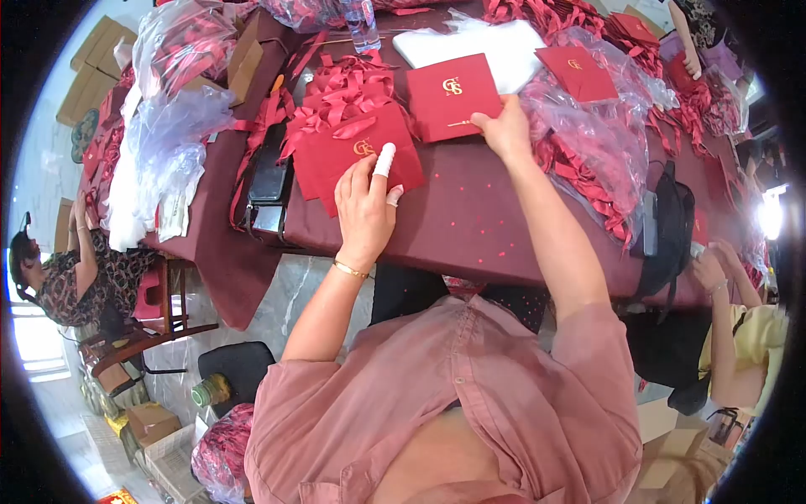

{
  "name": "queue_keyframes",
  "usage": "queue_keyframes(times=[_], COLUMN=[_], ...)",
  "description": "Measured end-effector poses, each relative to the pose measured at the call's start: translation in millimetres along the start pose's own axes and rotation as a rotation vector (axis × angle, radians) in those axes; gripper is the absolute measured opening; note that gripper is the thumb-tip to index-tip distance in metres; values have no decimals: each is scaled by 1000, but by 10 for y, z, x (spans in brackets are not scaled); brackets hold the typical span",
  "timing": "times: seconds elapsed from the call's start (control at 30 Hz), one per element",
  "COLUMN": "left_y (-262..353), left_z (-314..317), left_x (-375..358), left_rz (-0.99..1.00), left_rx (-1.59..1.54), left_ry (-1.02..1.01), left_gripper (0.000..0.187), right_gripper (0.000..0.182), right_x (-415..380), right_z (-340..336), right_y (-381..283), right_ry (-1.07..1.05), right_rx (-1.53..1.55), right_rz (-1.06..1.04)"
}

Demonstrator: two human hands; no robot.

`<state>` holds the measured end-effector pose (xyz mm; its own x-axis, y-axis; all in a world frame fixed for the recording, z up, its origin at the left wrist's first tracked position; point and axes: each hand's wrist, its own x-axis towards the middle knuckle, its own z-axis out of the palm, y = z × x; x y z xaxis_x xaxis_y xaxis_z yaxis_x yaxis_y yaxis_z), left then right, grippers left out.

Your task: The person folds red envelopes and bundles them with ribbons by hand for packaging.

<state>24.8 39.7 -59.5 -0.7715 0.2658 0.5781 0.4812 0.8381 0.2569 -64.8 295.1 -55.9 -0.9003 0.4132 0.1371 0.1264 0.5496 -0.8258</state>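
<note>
At left we see stacked bags (316,170), flat and smooth red, under heaped shiny ribbons (351,88). Our left hand (366,212) lies over them, fingers loosely spread. Next, above the maroon cloth (437,223), our right hand (508,132) pinches the lower right of a squarish, gold-lettered red bag (441,94); further right, crinkled clear plastic (564,134).

Left hand (367,206): palm down, pointing forward; index finger (385,160) and thumb tip (395,196) white-covered; gold band at wrist (357,259); left forearm (319,311) angled inward. Right hand (508,133): pinching, thumb inward; right forearm (561,227) slanting inward
</note>
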Motion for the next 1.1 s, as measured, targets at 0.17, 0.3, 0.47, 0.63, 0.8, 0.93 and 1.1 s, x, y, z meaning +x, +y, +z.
queue_keyframes(times=[0.17, 0.3, 0.47, 0.63, 0.8, 0.93, 1.1], left_y=[173, 423, 737, 899, 839, 794, 820], left_z=[32, 134, 247, 405, 558, 596, 500], left_x=[-16, 49, 253, 338, 343, 393, 422], left_rz=[77, 161, 223, 167, 191, 159, 203], left_rx=[-48, -178, -331, -405, -291, -264, -260], left_ry=[47, 50, -38, -251, -286, -363, -322], left_gripper=[58, 52, 54, 54, 53, 47, 57], right_gripper=[51, 43, 35, 33, 21, 21, 16], right_x=[-472, -905, -1324, -1298, -921, -780, -770], right_z=[-525, -795, -1193, -1474, -1578, -1491, -1403], right_y=[181, 352, 463, 647, 964, 1020, 971], right_ry=[101, 34, -128, -37, 181, 212, 155], right_rx=[-247, -111, -31, -264, -410, -552, -646], right_rz=[-222, -120, 141, -72, -228, -297, -288])
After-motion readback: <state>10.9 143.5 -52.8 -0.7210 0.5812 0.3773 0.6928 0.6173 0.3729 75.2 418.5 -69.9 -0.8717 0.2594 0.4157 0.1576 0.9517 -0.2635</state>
